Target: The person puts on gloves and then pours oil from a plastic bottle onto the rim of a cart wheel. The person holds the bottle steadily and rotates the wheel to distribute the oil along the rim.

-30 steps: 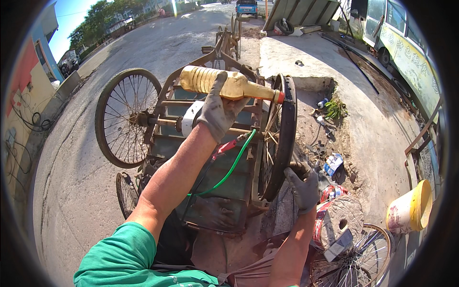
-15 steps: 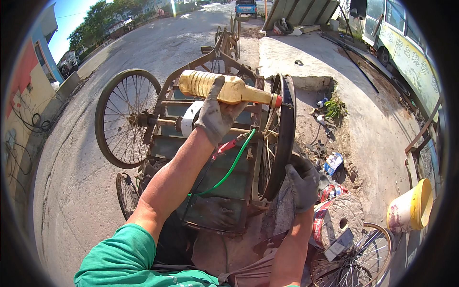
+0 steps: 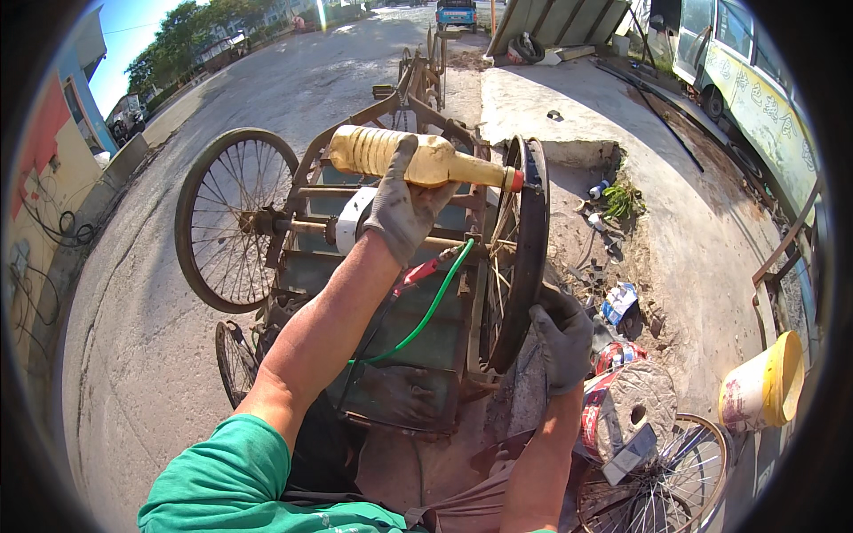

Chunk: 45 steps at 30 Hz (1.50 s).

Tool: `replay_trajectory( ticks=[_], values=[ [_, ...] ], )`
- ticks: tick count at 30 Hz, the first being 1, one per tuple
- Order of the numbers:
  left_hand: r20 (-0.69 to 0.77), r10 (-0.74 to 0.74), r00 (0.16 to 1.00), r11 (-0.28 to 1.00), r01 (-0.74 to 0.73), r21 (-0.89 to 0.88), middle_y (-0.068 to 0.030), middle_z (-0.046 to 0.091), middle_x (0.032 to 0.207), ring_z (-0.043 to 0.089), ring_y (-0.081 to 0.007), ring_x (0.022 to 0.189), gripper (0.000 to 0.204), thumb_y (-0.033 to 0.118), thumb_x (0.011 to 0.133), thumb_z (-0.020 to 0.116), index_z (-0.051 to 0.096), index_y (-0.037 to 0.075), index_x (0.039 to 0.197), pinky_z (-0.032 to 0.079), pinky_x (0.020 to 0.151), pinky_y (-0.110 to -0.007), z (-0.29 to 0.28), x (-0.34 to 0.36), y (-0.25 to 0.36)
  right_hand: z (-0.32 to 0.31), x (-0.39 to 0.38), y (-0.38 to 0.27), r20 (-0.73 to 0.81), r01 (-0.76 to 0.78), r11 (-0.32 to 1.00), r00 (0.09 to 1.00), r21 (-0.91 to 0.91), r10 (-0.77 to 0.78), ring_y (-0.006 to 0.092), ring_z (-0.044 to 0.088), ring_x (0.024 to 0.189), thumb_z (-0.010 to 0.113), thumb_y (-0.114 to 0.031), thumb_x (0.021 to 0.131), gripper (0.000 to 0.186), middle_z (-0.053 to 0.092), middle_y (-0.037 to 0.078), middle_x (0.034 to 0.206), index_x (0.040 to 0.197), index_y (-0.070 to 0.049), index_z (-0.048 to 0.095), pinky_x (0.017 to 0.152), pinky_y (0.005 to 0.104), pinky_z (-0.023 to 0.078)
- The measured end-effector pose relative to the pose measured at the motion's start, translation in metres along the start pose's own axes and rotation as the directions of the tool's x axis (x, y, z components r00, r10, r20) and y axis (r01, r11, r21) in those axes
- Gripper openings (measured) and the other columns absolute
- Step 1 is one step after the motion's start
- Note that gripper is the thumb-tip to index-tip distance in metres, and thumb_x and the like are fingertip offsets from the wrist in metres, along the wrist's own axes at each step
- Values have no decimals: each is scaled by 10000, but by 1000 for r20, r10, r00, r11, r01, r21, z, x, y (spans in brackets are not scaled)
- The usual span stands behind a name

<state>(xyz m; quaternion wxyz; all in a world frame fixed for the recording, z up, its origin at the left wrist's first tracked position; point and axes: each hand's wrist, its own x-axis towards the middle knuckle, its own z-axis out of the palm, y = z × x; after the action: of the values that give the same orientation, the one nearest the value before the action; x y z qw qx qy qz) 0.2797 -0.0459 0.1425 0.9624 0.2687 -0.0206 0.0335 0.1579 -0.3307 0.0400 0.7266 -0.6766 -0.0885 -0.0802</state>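
My left hand [image 3: 402, 206], in a grey work glove, is wrapped round a yellowish plastic bottle [image 3: 391, 160]. The bottle lies sideways, its red tip pointing right against the upper rim of a spoked wheel [image 3: 522, 258]. That wheel stands on the right side of a rusty overturned cart frame [image 3: 369, 302]. My right hand [image 3: 563, 342], gloved too, is closed at the near right edge of the wheel's dark tyre; its fingertips are partly hidden there. Below my left hand, a red-handled tool [image 3: 416, 276] with a green hose [image 3: 435, 306] rests across the frame.
A second spoked wheel [image 3: 233, 219] is on the frame's left. To the right are a round stone-like disc [image 3: 641, 395], a loose spoked wheel [image 3: 702, 471] and a tipped yellow-and-white bucket [image 3: 751, 391]. Broken ground with litter [image 3: 619, 302] borders a concrete slab [image 3: 684, 258].
The bottle's rear end has risen slightly and shifted a little left. Both hands keep nearly the same places.
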Motion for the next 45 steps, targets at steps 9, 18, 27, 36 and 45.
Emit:
replay_trajectory(
  ticks=[9,18,27,36,45],
  values=[
    [-13,-12,1000,1000,12,13,-127,710,1302,689,-335,1238,454,356,1005,795,646,67,1323,625,1065,-469,-2,1,2,0,0,-1,8,-7,1000,1000,-17,7,166,735,1045,752,-48,979,344,779,116,1166,1308,47,718,953,324,582],
    [14,-7,1000,1000,7,-15,-127,704,1317,664,-335,1277,478,345,993,810,636,60,1336,572,1139,-520,-2,-6,0,2,1,-2,-34,-11,1000,999,21,12,166,730,1034,762,-59,979,326,779,109,1154,1287,42,728,950,321,580],
    [-18,-6,1000,1000,5,-21,-130,699,1336,664,-334,1283,426,321,1014,789,644,81,1334,580,1128,-542,0,-13,2,5,-3,-10,-82,-70,995,995,-72,64,190,738,1044,797,-110,967,332,774,136,1159,1253,44,728,940,353,613],
    [29,30,999,999,-30,14,-119,718,1302,672,-324,1271,428,343,1012,789,652,86,1326,585,1123,-537,0,-12,-1,8,-3,-10,-49,-1,1000,999,-24,0,146,714,1031,734,-36,994,319,782,91,1148,1306,27,723,961,312,570],
    [-27,20,999,999,-19,35,-126,722,1284,687,-319,1244,445,347,1001,800,659,59,1310,598,1111,-513,0,-3,-1,2,1,1,-20,4,1000,1000,-22,-4,153,714,1066,722,-20,996,337,771,102,1188,1327,42,709,975,315,569]
  ],
)
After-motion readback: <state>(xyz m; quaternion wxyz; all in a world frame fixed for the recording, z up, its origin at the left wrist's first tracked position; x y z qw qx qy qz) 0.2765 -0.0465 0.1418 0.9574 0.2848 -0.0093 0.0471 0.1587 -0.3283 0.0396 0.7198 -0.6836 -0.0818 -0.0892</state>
